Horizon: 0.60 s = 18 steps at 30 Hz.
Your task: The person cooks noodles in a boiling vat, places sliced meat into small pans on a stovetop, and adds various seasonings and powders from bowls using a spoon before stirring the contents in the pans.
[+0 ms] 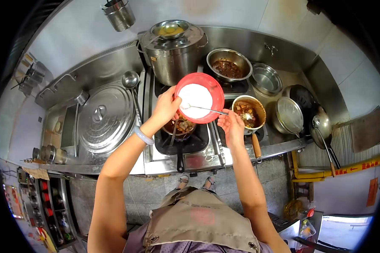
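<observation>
My left hand [168, 105] grips the rim of a red bowl [218, 98] from its left side. White powder [195, 100] fills much of the bowl. The handle of a metal spoon [207, 110] is pinched in my right hand [232, 124], and its head rests in the powder. Below the bowl, partly hidden by it, a dark-handled pan [180, 157] of chunky food sits on a burner. Close to my right hand stands a wooden-handled saucepan [256, 145] with brown food and a pale patch on top.
Behind the bowl stands a tall lidded stockpot [175, 63] carrying a small bowl of something yellow [169, 29]. A steel basin [228, 52] of dark food sits at the back. A large round lid [101, 120] and ladle [131, 80] lie left; a strainer [289, 116] and woks [321, 124] stand right.
</observation>
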Available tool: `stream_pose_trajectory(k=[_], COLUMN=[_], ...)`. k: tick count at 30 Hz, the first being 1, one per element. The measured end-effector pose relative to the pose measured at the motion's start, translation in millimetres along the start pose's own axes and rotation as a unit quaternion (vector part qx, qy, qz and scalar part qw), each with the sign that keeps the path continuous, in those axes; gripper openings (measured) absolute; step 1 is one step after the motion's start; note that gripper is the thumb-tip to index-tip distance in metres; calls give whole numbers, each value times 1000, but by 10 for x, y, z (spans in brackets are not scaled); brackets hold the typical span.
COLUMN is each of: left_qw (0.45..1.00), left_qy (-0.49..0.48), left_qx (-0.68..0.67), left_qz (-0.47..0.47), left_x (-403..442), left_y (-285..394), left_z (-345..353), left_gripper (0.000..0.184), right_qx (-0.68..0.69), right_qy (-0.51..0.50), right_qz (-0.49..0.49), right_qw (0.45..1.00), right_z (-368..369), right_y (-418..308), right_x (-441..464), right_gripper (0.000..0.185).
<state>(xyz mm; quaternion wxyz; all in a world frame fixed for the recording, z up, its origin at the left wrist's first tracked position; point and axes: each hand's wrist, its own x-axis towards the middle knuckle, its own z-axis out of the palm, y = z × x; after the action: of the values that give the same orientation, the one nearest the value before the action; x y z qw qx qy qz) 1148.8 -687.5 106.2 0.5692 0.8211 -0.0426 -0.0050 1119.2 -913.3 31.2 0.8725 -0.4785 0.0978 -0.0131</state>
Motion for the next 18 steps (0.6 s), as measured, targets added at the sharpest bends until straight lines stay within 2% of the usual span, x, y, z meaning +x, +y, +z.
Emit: stream_pose_trajectory(k=[10,18], left_qw=[1000,992], left_qy=[-5,91], left_qx=[-6,24], left_qz=[10,-85], left_x=[-134,-43], left_y=[-199,-581], left_z=[-483,-1048], left_gripper=[35,26], right_qx=[20,36], right_qy=[8,31], right_qz=[-13,-27], right_qw=[1000,998], right_z=[414,448], right_y=[121,112], right_x=[-62,-30], right_gripper=[28,28])
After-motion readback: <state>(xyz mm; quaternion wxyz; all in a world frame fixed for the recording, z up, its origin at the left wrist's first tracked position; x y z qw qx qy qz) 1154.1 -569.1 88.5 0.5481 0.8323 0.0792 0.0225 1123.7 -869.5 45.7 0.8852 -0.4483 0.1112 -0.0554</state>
